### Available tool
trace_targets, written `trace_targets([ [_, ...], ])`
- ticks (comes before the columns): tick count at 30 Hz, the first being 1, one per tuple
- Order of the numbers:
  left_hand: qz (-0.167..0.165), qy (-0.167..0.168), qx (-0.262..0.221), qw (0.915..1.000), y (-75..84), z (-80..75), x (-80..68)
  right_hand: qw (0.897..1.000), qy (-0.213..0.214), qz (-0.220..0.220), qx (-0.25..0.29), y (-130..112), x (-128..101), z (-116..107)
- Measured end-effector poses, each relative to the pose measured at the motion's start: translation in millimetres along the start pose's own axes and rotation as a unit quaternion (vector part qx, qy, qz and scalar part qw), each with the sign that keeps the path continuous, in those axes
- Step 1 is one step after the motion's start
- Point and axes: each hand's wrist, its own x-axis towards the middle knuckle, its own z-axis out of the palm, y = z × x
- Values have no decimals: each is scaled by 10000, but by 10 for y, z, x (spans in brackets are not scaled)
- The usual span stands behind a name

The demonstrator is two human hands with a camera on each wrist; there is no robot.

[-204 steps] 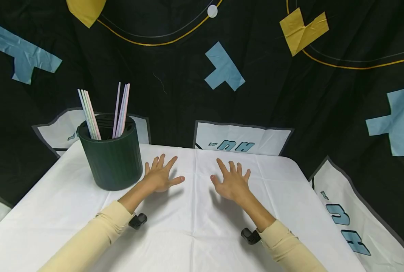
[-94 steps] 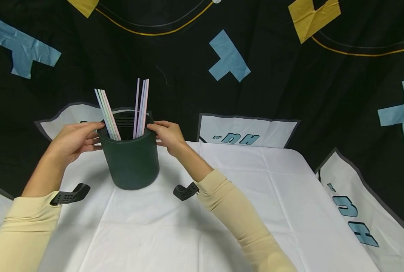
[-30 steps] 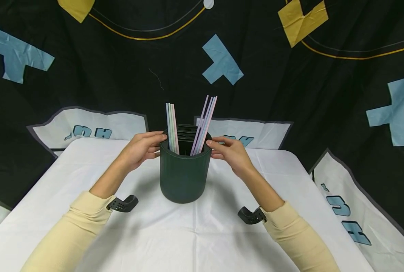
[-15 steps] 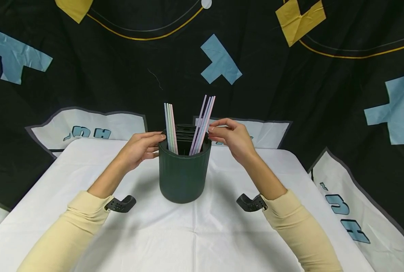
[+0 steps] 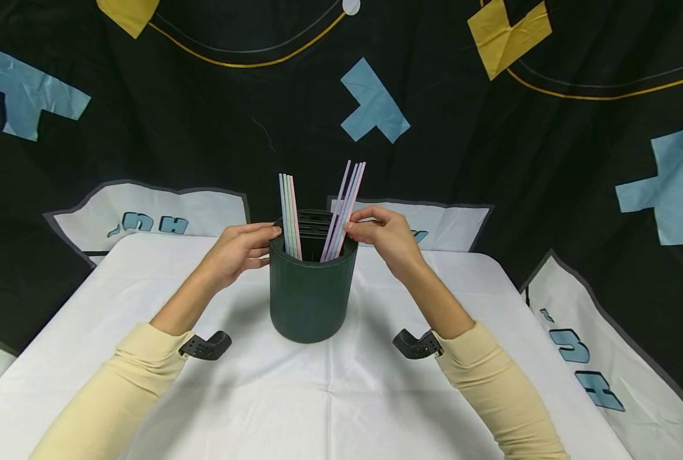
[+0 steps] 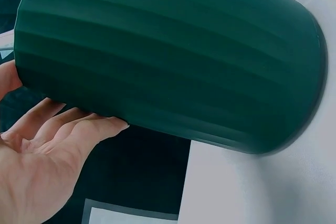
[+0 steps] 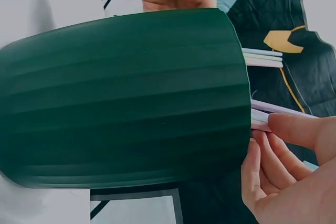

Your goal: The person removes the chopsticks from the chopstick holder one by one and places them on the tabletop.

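A dark green ribbed cup [image 5: 311, 297] stands at the middle of the white table [image 5: 329, 402]. Two bunches of pastel straws stand in it: a left bunch [image 5: 288, 214] and a right bunch [image 5: 348, 201]. My left hand [image 5: 260, 239] grips the cup's left rim, thumb at the top and fingers [image 6: 79, 129] lying against the cup's [image 6: 168, 61] ribbed side. My right hand [image 5: 357, 227] pinches the right bunch just above the rim. In the right wrist view the thumb [image 7: 296, 128] lies over the straws [image 7: 265, 116] beside the cup [image 7: 121, 98].
A black cloth backdrop [image 5: 491, 179] with blue and yellow shapes hangs close behind and to the right of the table. The table's far edge runs right behind the cup. Black wrist mounts [image 5: 206, 345] [image 5: 414, 344] hang just above the cloth.
Both hands slid the cup from the table's left to its middle. In the last second my right hand left the rim, rose and closed on the right bunch of straws. The left hand stays put.
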Motion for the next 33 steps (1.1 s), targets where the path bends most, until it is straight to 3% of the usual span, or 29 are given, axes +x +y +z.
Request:
trace_targets([
  [17, -55, 46, -55, 10000, 6, 6, 7, 9976, 334, -463, 391, -190, 30, -91],
  [26, -59, 81, -94, 9999, -11, 10, 3, 9910, 449, -518, 1152, -298, 32, -200],
  [33, -28, 103, -23, 9999, -18, 11, 4, 9791, 846, -520, 1777, -410, 41, -325],
])
